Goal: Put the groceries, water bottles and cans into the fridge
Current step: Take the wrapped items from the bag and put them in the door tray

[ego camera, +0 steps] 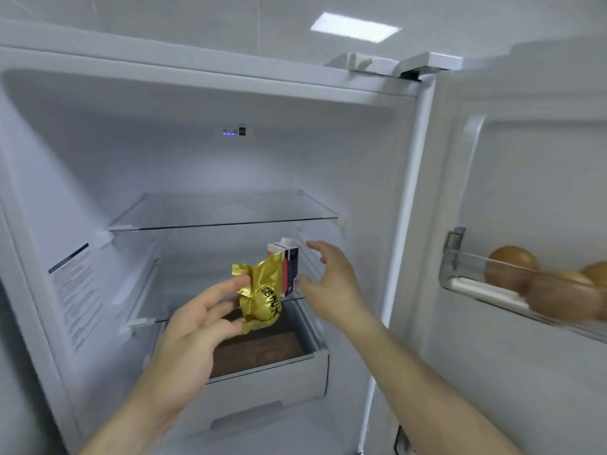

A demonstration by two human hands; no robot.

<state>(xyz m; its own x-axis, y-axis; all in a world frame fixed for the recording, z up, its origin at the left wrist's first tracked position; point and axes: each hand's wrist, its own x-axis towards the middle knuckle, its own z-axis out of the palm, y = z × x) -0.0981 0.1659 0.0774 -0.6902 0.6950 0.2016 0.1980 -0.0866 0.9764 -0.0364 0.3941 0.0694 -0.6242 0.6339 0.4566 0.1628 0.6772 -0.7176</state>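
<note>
The fridge stands open in front of me. My left hand [200, 320] pinches a gold foil packet [261, 295] with dark printed characters, held in front of the lower glass shelf [154, 318]. A small red, white and blue carton [289, 264] stands upright on that shelf at the right. My right hand [331, 284] hovers just right of the carton with fingers spread and relaxed, holding nothing; whether it touches the carton I cannot tell.
An upper glass shelf [223, 213] sits above. Below the lower shelf a white drawer [269, 379] is pulled out, with a dark brown lining inside. The open door at right has a clear bin [486, 287] holding several brown eggs [512, 267].
</note>
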